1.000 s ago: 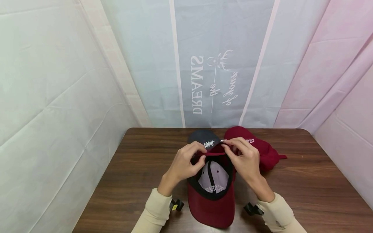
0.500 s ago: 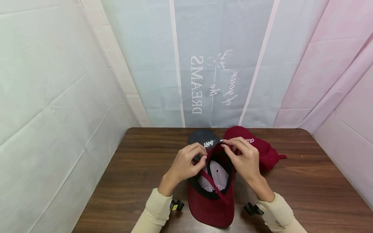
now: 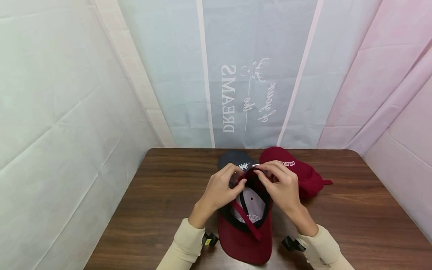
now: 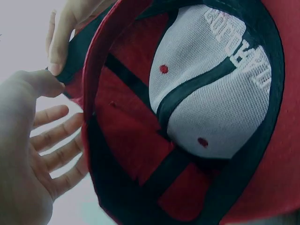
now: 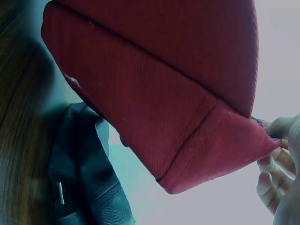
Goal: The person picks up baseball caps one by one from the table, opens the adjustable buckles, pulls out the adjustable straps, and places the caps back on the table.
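Right hand (image 3: 285,183) pinches the near cap (image 3: 244,248) at its far edge; best keep strap (image 3: 248,222) untwisted; can't tell whether left hand (image 3: 220,188) grips

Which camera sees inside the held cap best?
The left wrist view: the cap opens toward it, lining and letters large. The head view shows them smaller, with a strap across; the right wrist view shows only the outside.

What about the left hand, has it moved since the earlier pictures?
Yes. In the head view, the left hand has shifted slightly rightward, toward the right hand, judged against the white DREAMS lettering, which sits where it did.
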`<state>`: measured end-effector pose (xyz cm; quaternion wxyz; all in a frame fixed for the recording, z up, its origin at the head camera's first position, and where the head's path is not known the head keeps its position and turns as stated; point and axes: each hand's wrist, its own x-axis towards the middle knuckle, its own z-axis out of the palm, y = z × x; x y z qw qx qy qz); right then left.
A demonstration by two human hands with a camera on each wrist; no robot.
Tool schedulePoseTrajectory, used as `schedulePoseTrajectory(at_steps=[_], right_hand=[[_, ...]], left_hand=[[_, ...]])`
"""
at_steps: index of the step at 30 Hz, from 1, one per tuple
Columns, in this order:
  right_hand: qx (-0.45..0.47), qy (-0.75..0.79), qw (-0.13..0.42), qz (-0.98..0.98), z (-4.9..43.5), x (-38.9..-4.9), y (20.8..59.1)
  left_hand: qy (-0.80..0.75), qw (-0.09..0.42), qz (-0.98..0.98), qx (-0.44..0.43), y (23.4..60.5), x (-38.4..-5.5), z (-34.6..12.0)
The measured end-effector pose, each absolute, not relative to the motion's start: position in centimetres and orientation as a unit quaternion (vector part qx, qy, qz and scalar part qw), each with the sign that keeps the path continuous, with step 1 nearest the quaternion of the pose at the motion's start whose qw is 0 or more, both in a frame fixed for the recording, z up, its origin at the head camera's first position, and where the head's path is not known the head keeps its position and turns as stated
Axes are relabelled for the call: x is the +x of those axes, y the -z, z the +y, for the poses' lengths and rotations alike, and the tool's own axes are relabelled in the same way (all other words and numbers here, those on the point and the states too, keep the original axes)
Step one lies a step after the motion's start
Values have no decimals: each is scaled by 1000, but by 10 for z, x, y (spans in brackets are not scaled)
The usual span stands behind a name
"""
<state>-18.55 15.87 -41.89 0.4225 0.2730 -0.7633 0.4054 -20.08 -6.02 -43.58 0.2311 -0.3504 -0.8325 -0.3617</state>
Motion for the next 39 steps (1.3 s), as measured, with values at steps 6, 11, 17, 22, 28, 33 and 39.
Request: schedulePoseTrajectory(at_steps=[6,11,17,22,28,33,39], right_hand=[[289,-406,414,-762,156,-184,418],[296,-405,411,-761,155,-183,418],[305,-408,408,-757,152,-184,420],[311,-406,401,-760,148,-183,424],[313,-401,397,-764,145,-182,426],[314,-394,394,-769,143,-182,427],[310,-382,380,-783,143,-182,427]], left_hand=[[332,215,-860,-323,437,-198,-53],[338,233,-856,-315,438,-198,-53],[367,258,-837,-313,437,-201,-58],[390,261,-830,-301,433,-203,-66],[400,261,-830,-287,429,-203,-72],[403,267,-830,-279,428,-204,-77],[409,275,-828,-266,425,-206,-83]])
